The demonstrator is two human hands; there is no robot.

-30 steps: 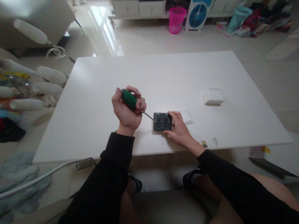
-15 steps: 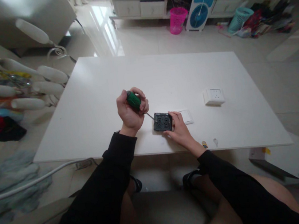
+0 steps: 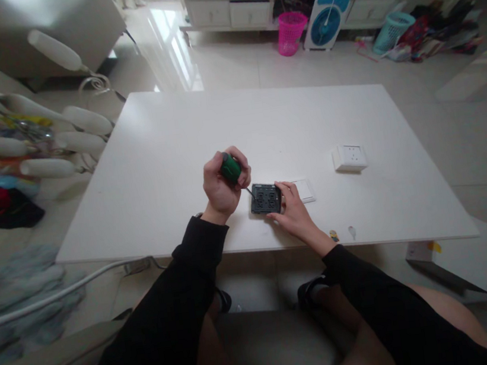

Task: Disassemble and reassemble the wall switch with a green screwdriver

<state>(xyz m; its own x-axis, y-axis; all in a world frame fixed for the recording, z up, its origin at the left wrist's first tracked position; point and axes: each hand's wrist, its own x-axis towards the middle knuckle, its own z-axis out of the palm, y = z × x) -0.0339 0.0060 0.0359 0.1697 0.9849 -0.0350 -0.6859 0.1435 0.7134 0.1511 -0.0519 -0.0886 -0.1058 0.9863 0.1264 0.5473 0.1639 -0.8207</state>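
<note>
My left hand (image 3: 223,188) is wrapped round the green handle of a screwdriver (image 3: 231,168). Its thin shaft slants down to the right, and the tip meets the left part of a square black socket panel (image 3: 265,199). That panel lies on the white table with its dark, slotted face up. Thumb and fingers of my right hand (image 3: 292,209) grip the panel's right side. Just behind those fingers lies a flat white switch plate (image 3: 305,190), partly covered by the hand. Farther right stands a white socket (image 3: 350,157) on a box-like base.
On the white table (image 3: 166,139), two small items, a yellow-and-blue figure (image 3: 333,235) and a pale one (image 3: 352,231), lie near the front edge. A white cable (image 3: 81,281) runs left of it. A lamp with white shades (image 3: 78,120) stands at the left.
My left hand has shifted a little to the right and down with the screwdriver, which now stands steeper. My right hand and the black panel have hardly moved.
</note>
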